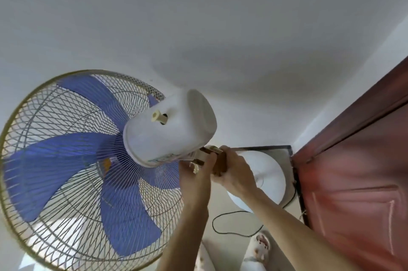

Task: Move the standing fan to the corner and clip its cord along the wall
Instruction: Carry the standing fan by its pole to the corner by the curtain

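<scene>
The standing fan (167, 129) fills the left and middle of the head view: white motor housing, blue blades behind a wire cage with a gold rim. Its round white base (268, 173) rests on the floor near the wall corner, below the head. My left hand (195, 172) grips the neck just under the motor housing. My right hand (231, 169) wraps around the brown neck joint from the right side. The black cord (223, 230) lies in a loose loop on the floor beside the base.
A reddish-brown wooden door (353, 171) stands at the right, close to the fan base. Plain white walls (198, 27) meet in the corner behind the fan. My feet in patterned slippers (259, 248) show at the bottom on the pale floor.
</scene>
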{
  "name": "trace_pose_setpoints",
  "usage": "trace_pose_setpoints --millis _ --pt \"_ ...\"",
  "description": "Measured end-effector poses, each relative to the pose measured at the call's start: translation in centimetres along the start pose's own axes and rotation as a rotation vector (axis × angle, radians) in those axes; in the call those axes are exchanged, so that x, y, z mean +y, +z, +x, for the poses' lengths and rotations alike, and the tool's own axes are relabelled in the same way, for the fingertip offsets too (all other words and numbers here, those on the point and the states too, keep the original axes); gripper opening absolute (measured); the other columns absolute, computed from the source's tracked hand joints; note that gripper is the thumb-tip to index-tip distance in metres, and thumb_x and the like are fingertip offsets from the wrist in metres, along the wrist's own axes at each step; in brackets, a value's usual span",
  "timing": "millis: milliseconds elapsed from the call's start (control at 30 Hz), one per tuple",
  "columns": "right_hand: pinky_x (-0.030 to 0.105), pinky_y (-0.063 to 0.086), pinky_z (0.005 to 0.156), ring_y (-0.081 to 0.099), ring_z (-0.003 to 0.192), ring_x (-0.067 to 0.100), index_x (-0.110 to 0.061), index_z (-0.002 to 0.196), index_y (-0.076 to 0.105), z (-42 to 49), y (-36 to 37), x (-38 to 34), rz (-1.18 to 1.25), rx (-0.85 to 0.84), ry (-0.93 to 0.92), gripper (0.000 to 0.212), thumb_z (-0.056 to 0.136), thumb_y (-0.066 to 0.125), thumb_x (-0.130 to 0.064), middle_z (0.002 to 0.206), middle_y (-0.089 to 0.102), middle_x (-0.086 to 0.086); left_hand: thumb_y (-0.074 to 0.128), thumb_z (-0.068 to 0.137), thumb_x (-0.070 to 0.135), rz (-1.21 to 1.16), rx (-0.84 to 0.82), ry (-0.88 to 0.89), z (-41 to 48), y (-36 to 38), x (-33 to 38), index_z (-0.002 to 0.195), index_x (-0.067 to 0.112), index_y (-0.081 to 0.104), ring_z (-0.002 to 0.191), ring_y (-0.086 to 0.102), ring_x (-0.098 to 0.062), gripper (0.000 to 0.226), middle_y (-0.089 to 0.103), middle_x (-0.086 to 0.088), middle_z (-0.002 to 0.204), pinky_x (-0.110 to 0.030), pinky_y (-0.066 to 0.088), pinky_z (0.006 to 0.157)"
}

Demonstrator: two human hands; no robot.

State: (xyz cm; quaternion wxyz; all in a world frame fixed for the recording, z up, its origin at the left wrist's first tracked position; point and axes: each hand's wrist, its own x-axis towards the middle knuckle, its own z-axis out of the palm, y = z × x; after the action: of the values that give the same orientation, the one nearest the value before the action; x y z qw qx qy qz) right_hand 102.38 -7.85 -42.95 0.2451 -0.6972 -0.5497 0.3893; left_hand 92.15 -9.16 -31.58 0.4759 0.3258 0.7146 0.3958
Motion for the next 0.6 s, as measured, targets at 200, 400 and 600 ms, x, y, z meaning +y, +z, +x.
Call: trace_pose_setpoints --millis 200,400,600 --pt "0.04 0.056 0.088 0.063 0.106 0.018 -0.04 0.134 0.048 1.6 0.8 1.2 0.135 -0.207 -0.062 0.085 0.054 0.076 -0.04 0.117 0.068 -0.009 0.087 0.065 0.022 -0.18 0.097 -0.04 3.3 0.8 -1.0 0.09 0.024 0.074 0.082 0.072 -0.009 0.028 0.078 0.008 0.083 -0.028 0.052 0.072" --pt "0.044 0.037 0.093 0.049 0.117 0.027 -0.027 0.11 0.061 3.5 1.3 8.6 0.776 -0.384 0.744 0.047 0.077 0.062 -0.061 0.111 0.056 -0.007 0.076 0.065 0.019 -0.258 0.129 0.124 4.6 0.6 -1.5 0.082 0.056 0.072 0.09 0.072 -0.002 0.041 0.078 0.01 0.099 -0.024 0.052 0.073" --pt "0.065 0.054 0.083 0.06 0.107 0.039 -0.014 0.13 0.055 6.1 7.3 9.1 1.234 -0.219 1.147 0.059 0.084 0.072 -0.046 0.138 0.056 0.019 0.076 0.07 0.018 -0.221 0.144 0.179 5.6 -1.3 -3.1 0.082 0.038 0.079 0.084 0.073 -0.004 0.023 0.079 0.008 0.089 -0.01 0.053 0.06"
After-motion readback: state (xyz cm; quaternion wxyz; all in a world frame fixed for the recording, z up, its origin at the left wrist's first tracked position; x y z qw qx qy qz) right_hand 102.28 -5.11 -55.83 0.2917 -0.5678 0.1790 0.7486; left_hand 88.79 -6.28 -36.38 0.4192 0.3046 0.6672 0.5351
